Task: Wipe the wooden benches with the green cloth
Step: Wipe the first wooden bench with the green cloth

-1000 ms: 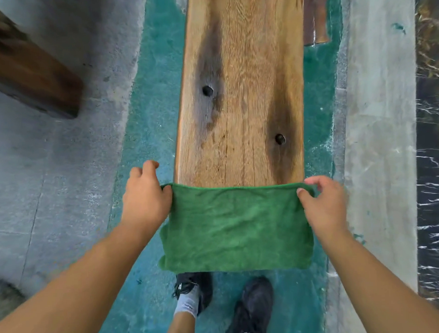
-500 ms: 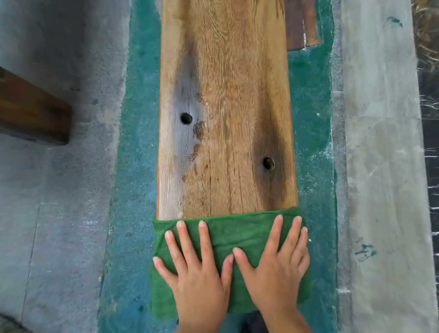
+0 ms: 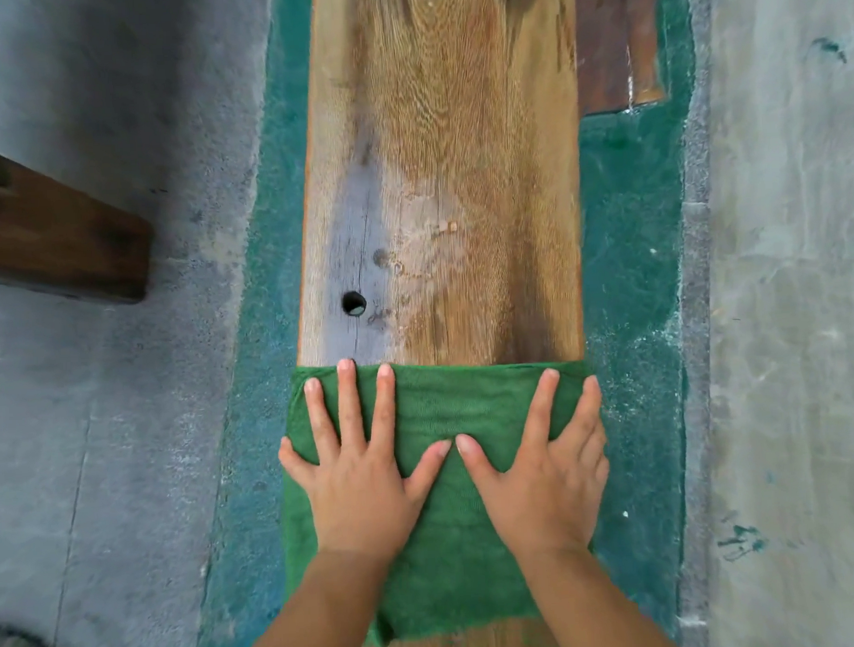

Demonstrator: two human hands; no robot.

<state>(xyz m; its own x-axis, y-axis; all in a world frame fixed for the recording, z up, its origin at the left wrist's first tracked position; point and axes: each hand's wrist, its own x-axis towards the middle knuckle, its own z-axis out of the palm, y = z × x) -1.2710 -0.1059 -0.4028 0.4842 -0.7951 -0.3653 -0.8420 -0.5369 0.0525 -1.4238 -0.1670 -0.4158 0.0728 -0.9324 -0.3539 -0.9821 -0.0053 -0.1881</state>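
A long wooden bench (image 3: pixel 449 187) runs away from me down the middle of the view, with a dark round hole near its left side. The green cloth (image 3: pixel 452 554) lies spread flat across the bench's full width, its edges hanging slightly over both sides. My left hand (image 3: pixel 362 475) presses flat on the cloth's left half, fingers spread. My right hand (image 3: pixel 542 479) presses flat on the right half, fingers spread too. The thumbs nearly touch at the cloth's middle. A strip of bare wood shows below the cloth at the bottom edge.
The end of a second, darker wooden bench (image 3: pixel 59 239) juts in from the left over grey concrete floor (image 3: pixel 104 431). Teal painted floor (image 3: pixel 631 267) flanks the bench on both sides. A pale concrete strip (image 3: pixel 792 310) runs along the right.
A second ago both hands held the cloth by its top corners at the bench end. They then laid it flat, and have now pushed it forward along the bench, covering the right-hand hole.
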